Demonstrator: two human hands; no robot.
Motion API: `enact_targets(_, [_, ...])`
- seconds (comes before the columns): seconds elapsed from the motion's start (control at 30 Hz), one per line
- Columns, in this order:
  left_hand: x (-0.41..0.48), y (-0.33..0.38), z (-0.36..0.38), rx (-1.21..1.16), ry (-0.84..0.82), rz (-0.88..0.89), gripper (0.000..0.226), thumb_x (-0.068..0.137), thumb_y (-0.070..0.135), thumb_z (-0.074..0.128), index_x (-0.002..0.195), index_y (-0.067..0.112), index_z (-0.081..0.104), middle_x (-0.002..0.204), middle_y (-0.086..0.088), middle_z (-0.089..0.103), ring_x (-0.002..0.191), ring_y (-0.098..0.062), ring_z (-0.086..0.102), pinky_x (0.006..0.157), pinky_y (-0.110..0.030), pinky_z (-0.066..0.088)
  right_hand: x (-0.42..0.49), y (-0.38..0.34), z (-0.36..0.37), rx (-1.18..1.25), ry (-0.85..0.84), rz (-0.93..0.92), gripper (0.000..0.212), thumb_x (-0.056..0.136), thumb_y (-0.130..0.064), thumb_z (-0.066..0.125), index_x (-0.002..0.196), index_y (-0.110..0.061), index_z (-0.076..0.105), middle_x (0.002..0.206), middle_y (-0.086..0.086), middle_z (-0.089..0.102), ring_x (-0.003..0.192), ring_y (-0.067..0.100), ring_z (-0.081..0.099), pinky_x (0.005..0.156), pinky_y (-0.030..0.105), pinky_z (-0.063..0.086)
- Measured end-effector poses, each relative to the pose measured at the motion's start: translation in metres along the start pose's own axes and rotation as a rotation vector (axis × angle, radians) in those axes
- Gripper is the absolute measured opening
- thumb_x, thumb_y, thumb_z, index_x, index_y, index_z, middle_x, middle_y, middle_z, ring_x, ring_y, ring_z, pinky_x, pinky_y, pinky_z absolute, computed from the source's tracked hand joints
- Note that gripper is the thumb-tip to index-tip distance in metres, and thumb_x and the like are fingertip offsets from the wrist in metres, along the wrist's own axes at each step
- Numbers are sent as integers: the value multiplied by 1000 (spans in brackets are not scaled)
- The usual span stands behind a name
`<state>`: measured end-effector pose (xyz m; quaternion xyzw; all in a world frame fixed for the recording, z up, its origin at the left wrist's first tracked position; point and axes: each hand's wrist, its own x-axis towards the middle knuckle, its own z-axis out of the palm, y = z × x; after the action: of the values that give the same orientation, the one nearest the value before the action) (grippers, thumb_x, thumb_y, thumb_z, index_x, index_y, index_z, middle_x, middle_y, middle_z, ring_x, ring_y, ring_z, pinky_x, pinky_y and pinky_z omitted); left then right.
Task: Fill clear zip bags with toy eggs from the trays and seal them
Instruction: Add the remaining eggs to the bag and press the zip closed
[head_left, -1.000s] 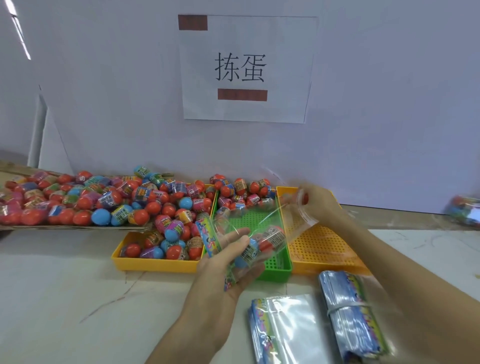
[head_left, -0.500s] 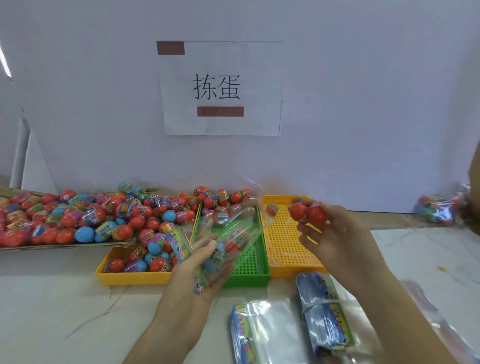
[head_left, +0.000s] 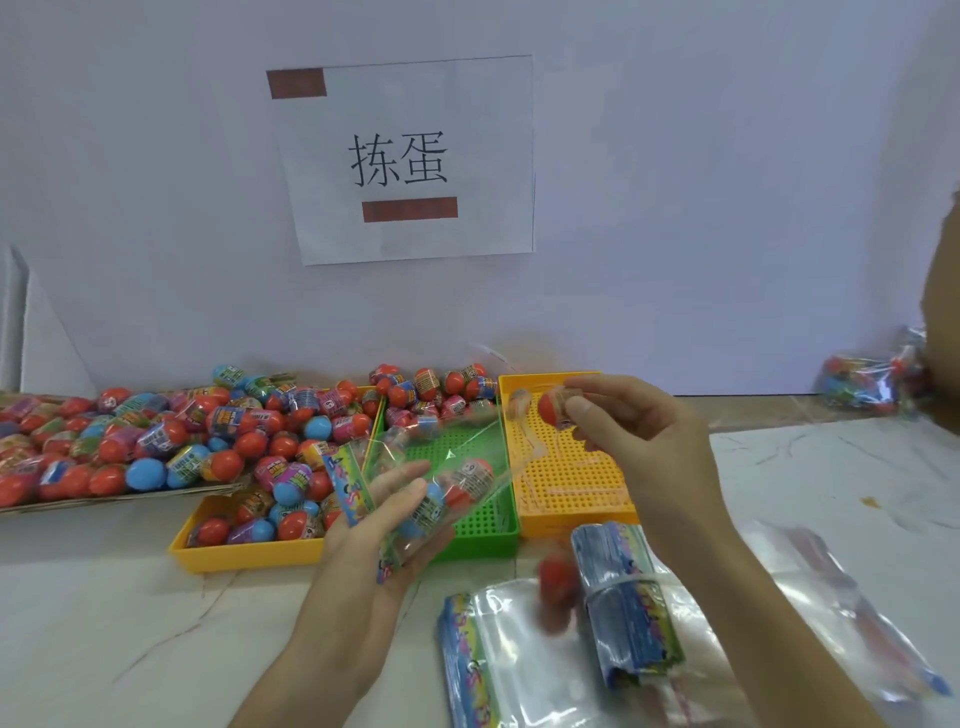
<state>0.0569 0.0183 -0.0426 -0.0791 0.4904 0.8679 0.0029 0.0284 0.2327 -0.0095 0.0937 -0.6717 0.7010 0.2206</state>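
Left hand (head_left: 384, 525) holds zip bag (head_left: 441, 483); right hand (head_left: 639, 441) pinches egg (head_left: 551, 408)

Head camera looks forward-down, close over table (head_left: 104, 623).

Clear zip bag (head_left: 415, 457) of eggs (head_left: 467, 483) in left hand (head_left: 374, 545), red egg (head_left: 549, 408) in right hand (head_left: 649, 447) above the right yellow tray (head_left: 571, 488)

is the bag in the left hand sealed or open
Open: the clear bag in the left hand spreads its mouth toward the right hand, which holds a red egg at it.
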Motion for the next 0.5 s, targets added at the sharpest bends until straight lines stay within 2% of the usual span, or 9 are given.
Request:
enact_targets(0.13, [0, -4, 1, 39, -18, 6, 29, 70, 20, 76, 99, 16, 80, 118, -8, 74, 110, -29, 72, 71, -32, 63, -2, 2, 5, -125, -36, 11, 19, 85, -10, 79, 93, -28, 76, 90, -7, 78, 85, 11, 73, 74, 24, 58])
enact_targets(0.3, [1, -6, 1, 29, -27, 2, 33, 71, 20, 77, 104, 15, 79, 122, -6, 73, 108, -29, 72, 69, -32, 63, -3, 3, 5, -231, -52, 40, 16, 81, -16, 83, 90, -26, 75, 86, -11, 76, 72, 9, 72, 63, 19, 54])
enact_targets(0.37, [1, -7, 1, 45, -22, 17, 39, 66, 22, 79, 104, 15, 80, 123, -5, 73, 107, -28, 73, 69, -31, 62, -4, 3, 6, -267, -53, 22, 16, 79, -18, 84, 87, -28, 75, 87, -13, 75, 71, 8, 71, 64, 19, 54])
enact_targets(0.5, [2, -11, 0, 65, -30, 36, 44, 69, 22, 78, 112, 14, 76, 121, -5, 73, 109, -28, 72, 77, -36, 62, -10, 4, 14, -395, -18, -82, 14, 73, -30, 87, 77, -31, 74, 78, -20, 71, 75, 7, 62, 66, 10, 45])
